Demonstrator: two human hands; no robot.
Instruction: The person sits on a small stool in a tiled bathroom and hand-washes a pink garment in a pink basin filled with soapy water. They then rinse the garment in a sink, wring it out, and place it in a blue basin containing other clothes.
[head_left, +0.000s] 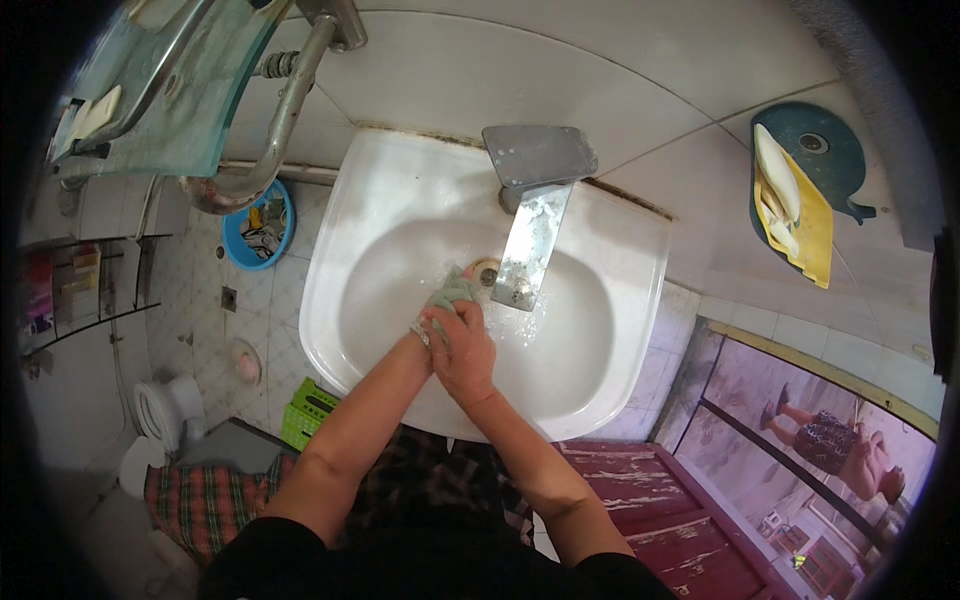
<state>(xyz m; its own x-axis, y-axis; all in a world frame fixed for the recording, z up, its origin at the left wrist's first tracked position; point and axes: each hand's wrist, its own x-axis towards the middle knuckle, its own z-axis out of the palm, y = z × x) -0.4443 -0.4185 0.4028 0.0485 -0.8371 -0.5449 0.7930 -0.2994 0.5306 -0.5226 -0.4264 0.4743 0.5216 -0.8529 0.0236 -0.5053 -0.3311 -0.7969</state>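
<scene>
Over the white washbasin (585, 360), my right hand (466, 349) is closed on a wet pale green cloth (451, 291). That cloth covers most of my left hand (424, 334), whose wrist shows some suds. Whether the left fingers grip anything is hidden. Just beyond the hands lies the drain (488, 276). A flat metal faucet spout (531, 247) with a broad grey lever (540, 156) reaches over the bowl to the right of them. Bright droplets or bubbles lie on the bowl below the spout.
A glass shelf (202, 97) and a rusty bent pipe (277, 142) jut out at upper left. A whale-shaped soap holder (814, 176) hangs on the right wall. Below left stand a blue basin (259, 259), a green crate (307, 412) and a toilet (169, 409). Another person (832, 446) appears beyond the worn red door (645, 495).
</scene>
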